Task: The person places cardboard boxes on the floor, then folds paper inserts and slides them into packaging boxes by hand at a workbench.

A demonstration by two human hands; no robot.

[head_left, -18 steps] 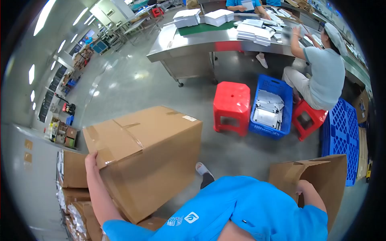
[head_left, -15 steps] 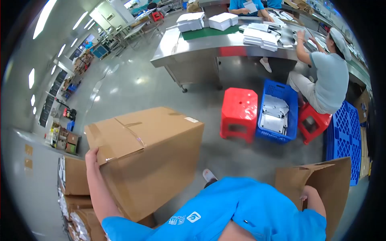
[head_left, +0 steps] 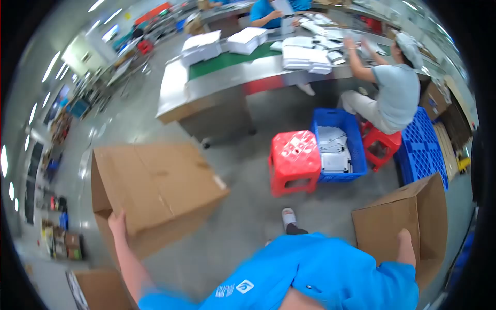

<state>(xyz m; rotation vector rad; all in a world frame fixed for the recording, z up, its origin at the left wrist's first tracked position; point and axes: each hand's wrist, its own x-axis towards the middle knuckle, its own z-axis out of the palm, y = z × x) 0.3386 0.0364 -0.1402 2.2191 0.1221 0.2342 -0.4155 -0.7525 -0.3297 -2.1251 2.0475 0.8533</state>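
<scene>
My left hand (head_left: 118, 224) grips the edge of a large brown cardboard box (head_left: 155, 181) at the left. That box is tilted, with an open end facing left and tape marks on its upper side. At the right, my right hand (head_left: 405, 237) is closed at the edge of a second cardboard box (head_left: 385, 227); its fingertips are hidden. This second box shows its open inside towards the right. Between the two boxes, my foot in a light slipper (head_left: 289, 217) stands on the grey floor.
Ahead is a metal workbench (head_left: 170, 95) with stacks of white pieces (head_left: 202, 47). A red stool (head_left: 294, 160) stands beside a blue crate (head_left: 338, 116) holding white parts. A co-worker (head_left: 395, 88) sits at the bench near blue pallets (head_left: 423, 147). Another carton (head_left: 101, 289) is at lower left.
My view has turned and shifted. The left box has swung and tilted, showing its open end. The right box has turned, showing more of its outer side, with my right hand at its edge.
</scene>
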